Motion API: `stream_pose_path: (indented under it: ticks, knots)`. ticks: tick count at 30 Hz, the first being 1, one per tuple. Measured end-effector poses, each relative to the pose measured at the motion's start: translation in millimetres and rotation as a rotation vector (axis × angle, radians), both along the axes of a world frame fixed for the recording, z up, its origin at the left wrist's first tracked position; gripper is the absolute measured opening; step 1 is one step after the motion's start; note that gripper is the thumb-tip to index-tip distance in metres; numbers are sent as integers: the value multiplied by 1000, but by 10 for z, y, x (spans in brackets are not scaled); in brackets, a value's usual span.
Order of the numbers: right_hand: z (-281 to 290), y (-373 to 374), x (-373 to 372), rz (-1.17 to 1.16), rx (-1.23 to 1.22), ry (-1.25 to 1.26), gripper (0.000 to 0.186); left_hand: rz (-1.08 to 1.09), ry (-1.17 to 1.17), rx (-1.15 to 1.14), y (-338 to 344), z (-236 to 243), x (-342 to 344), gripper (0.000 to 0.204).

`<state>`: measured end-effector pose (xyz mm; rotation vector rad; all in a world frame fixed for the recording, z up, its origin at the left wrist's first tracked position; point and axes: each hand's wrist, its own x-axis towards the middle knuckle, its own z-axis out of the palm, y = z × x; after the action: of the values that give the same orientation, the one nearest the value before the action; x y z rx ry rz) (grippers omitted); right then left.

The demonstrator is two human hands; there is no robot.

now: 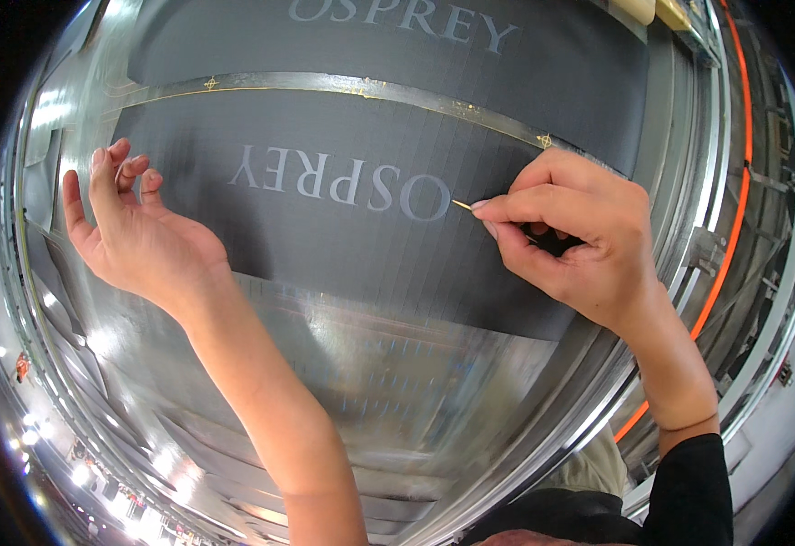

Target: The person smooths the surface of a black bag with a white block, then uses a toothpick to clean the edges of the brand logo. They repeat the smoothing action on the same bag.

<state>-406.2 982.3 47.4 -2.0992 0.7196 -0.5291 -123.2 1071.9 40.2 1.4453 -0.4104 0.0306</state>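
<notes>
My right hand (566,232) pinches a thin pale-yellow pick (462,205), its tip at the rightmost of the light grey printed letters (343,182) on a dark grey sheet (352,268). The letters appear upside down from my side. My left hand (143,232) is raised at the sheet's left end, palm up, with loosely curled fingers apart. Beyond this sheet, a second dark sheet (388,64) bears similar lettering, separated by a metal strip (306,84) with yellow markings.
The sheets lie on a shiny metal surface (388,409). Metal rails (716,100) and an orange line (739,237) run along the right, beside a bracket (705,246). Bright lights shine at lower left.
</notes>
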Motion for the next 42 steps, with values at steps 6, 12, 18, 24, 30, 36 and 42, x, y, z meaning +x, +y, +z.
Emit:
stream_pose_path:
  ticks: [6, 12, 18, 24, 30, 36, 42]
  knots:
    - [-42, -16, -6, 35, -71, -39, 23, -14, 19, 10, -10, 3, -22, 44]
    - [-63, -10, -14, 29, -41, -57, 22, -36, 16, 14, -13, -8, -34, 43]
    - [-61, -17, -13, 42, -56, -54, 22, -21, 9, 30, -30, -9, -54, 41]
    - [-62, -15, -17, 33, -59, -43, 23, -31, 1, 26, -28, -19, -50, 40]
    - [-59, -25, -22, 43, -71, -44, 23, -28, 1, 32, -29, -25, -41, 39]
    - [-66, -26, -21, 44, -81, -44, 22, -28, -10, 35, -26, -36, -43, 37]
    - [-63, -25, -15, 36, -79, -48, 23, -32, -7, 39, -22, -39, -36, 37]
